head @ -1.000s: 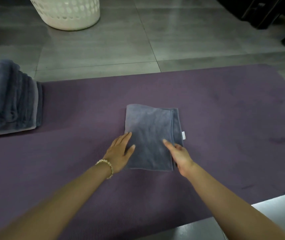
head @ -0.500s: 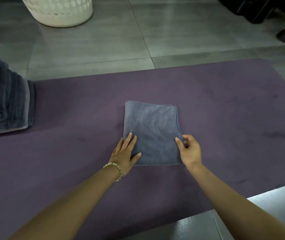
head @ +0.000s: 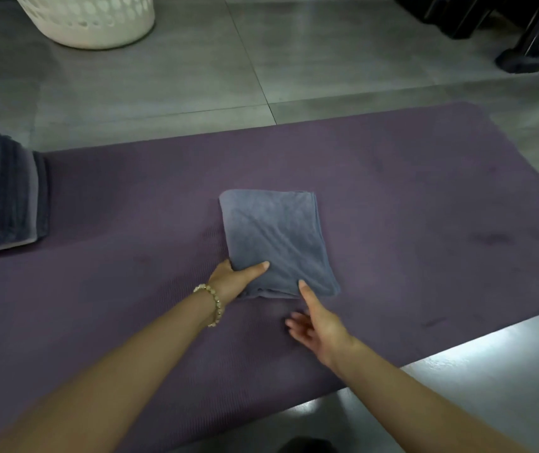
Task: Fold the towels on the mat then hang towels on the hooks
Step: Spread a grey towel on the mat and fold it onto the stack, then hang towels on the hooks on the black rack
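Left hand (head: 234,279) pinches near corner of folded gray towel (head: 274,237) on purple mat (head: 425,191). Right hand (head: 319,325) fingers loose, thumb touching towel.

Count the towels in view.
At least 2: one folded towel, gripped by the left hand, centred on the mat; a stack at its left end, cut off by the frame, may hold several.

Folded grey towel (head: 274,237) mid-mat, near edge raised; flat purple mat (head: 425,191); folded towel stack (head: 0,191) on its left end.
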The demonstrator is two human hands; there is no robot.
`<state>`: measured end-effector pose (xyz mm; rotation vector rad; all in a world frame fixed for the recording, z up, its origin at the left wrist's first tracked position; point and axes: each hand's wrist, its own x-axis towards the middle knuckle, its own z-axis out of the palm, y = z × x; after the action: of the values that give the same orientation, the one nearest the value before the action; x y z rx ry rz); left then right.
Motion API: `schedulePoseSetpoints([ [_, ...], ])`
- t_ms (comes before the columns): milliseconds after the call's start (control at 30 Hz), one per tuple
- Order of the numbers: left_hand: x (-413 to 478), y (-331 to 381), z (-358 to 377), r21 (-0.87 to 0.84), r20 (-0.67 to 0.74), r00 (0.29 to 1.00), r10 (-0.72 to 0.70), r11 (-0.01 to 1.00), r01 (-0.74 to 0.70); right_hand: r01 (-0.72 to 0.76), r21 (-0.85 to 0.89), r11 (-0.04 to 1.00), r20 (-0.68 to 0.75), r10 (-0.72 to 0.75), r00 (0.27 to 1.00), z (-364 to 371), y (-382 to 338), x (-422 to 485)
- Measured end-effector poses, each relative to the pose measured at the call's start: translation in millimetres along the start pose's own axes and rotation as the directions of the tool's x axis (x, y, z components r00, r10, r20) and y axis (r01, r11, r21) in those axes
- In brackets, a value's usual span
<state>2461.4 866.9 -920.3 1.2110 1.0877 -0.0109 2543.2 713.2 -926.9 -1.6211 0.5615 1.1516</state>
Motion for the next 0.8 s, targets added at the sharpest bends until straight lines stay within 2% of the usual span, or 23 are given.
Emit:
schedulePoseSetpoints([
  [33, -0.4, 3.1, 4.8, -0.067, 0.007, 1.000, -0.005, 0.998, 0.006, -0.074, 0.097, 0.993, 0.156, 0.058, 0.986, 4.2, 0.7, -8.2],
  [67, -2.5, 6.1, 8.3, -0.116, 0.012, 1.000, -0.009, 0.993, 0.010, -0.107, 0.176, 0.979, 0.270, 0.056, 0.961, 8.4, 0.2, -13.0],
  [167, -5.3, 11.5, 10.1, -0.178, -0.011, 0.999, -0.039, 0.983, 0.037, -0.124, 0.366, 0.922, 0.388, -0.029, 0.921, 27.3, -5.5, -19.2],
  [267, 1.5, 11.7, -0.9, -0.091, -0.048, 0.999, -0.026, 0.996, 0.022, -0.044, 0.425, 0.904, 0.325, -0.107, 0.940, 49.2, -9.1, -12.4],
  [333, 10.4, 13.1, -12.0, 0.004, -0.033, 0.999, 0.004, 1.000, -0.004, 0.099, 0.439, 0.893, 0.217, -0.212, 0.953, 59.2, -16.2, -4.9],
  [400, 19.9, 11.6, -30.2, 0.242, -0.029, 0.997, 0.071, 0.968, -0.062, 0.226, 0.434, 0.872, 0.157, -0.321, 0.934, 64.1, -28.3, -0.3],
  [467, 29.0, 12.7, -53.9, 0.504, -0.062, 0.986, 0.158, 0.857, -0.105, 0.321, 0.381, 0.867, 0.099, -0.383, 0.918, 66.3, -46.6, -0.8],
  [500, 31.0, 14.6, -67.4, 0.576, -0.079, 0.982, 0.171, 0.812, -0.095, 0.368, 0.322, 0.872, 0.065, -0.409, 0.910, 66.5, -54.8, -1.8],
  [633, 7.2, 41.3, -111.9, 0.654, -0.114, 0.985, 0.130, 0.756, -0.024, 0.513, 0.107, 0.852, -0.067, -0.509, 0.858, 68.7, -90.4, -31.7],
  [700, -24.3, 63.0, -127.8, 0.689, -0.105, 0.986, 0.130, 0.724, -0.023, 0.567, 0.029, 0.823, -0.067, -0.564, 0.823, 67.8, -112.9, -66.9],
  [800, -79.9, 110.3, -150.7, 0.745, -0.036, 0.994, 0.102, 0.666, -0.042, 0.621, -0.176, 0.764, -0.012, -0.632, 0.775, 60.2, -156.6, -138.0],
])
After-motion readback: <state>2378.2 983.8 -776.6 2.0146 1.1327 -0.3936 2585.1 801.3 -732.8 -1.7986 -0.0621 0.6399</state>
